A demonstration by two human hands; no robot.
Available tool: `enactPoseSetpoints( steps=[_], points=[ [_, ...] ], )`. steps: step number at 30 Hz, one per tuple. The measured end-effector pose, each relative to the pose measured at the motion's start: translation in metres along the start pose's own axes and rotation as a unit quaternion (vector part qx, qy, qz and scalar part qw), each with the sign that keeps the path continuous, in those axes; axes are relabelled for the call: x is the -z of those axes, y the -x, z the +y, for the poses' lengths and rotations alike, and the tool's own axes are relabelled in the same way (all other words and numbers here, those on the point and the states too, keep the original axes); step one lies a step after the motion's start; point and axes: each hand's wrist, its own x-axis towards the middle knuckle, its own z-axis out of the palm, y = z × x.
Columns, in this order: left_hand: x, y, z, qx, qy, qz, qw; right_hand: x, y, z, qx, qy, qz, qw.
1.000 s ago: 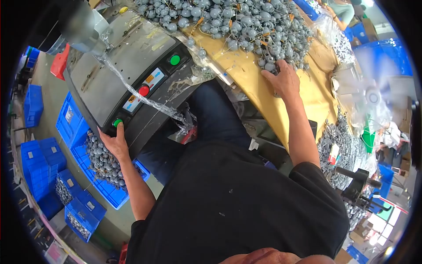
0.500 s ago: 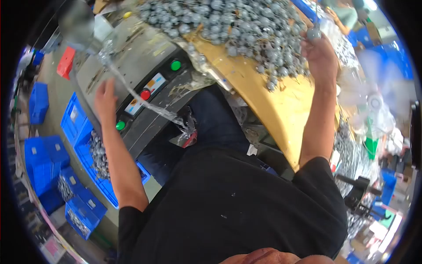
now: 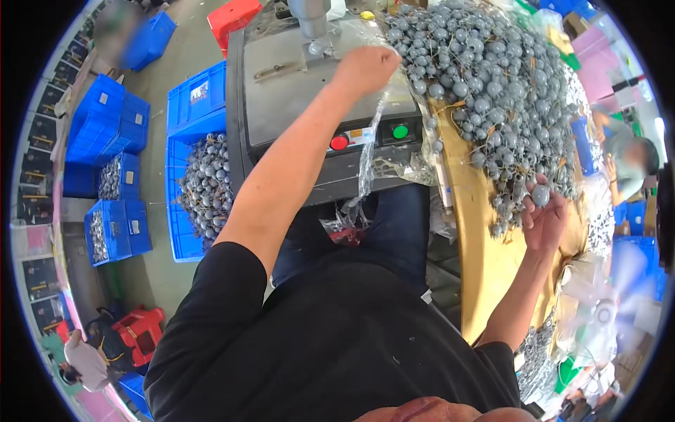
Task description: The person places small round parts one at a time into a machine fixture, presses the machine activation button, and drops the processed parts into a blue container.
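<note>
My left hand [image 3: 365,70] is closed over the right part of the grey machine plate [image 3: 281,91], at the upper end of a clear plastic strip [image 3: 367,169]. The strip hangs past the red button [image 3: 339,142] and green button [image 3: 400,131] towards my lap. My right hand [image 3: 545,219] holds one round grey ball [image 3: 541,195] in its fingertips, palm up, over the yellow table [image 3: 474,281]. Just beyond it lies a big heap of grey balls with thin stems [image 3: 492,91].
Blue crates [image 3: 200,98] stand on the floor at the left, one with grey balls [image 3: 209,183]. A red stool [image 3: 232,17] is behind the machine. A fan [image 3: 605,309] spins at the right. Other people [image 3: 629,155] are at the right edge and lower left.
My view has turned. My left hand has moved from the machine's left side across to the strip near the heap. My right hand still holds the ball, now nearer the heap's lower edge.
</note>
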Motion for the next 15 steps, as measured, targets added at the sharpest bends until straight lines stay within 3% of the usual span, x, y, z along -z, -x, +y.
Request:
enactPoseSetpoints(
  steps=[1,6,9,12,14,15],
  points=[
    [0.001,0.010,-0.002,0.018,0.005,0.042,0.999,-0.006,0.004,-0.003,-0.002,-0.015,-0.005,1.000],
    [0.027,0.047,-0.051,0.102,-0.001,0.240,0.965,-0.005,0.014,-0.012,0.002,0.181,0.016,0.983],
    [0.035,0.032,-0.082,0.126,-0.223,0.273,0.927,-0.027,0.018,-0.022,0.032,0.332,-0.009,0.943],
    [0.041,0.018,-0.075,0.174,-0.195,0.183,0.948,-0.064,0.031,-0.041,0.031,0.480,-0.034,0.876],
    [0.037,0.010,-0.079,0.163,-0.175,0.209,0.948,-0.079,0.042,-0.055,0.003,0.559,-0.025,0.829],
    [0.035,0.009,-0.082,0.160,-0.165,0.221,0.948,-0.100,0.052,-0.056,0.040,0.579,-0.011,0.814]
  ],
)
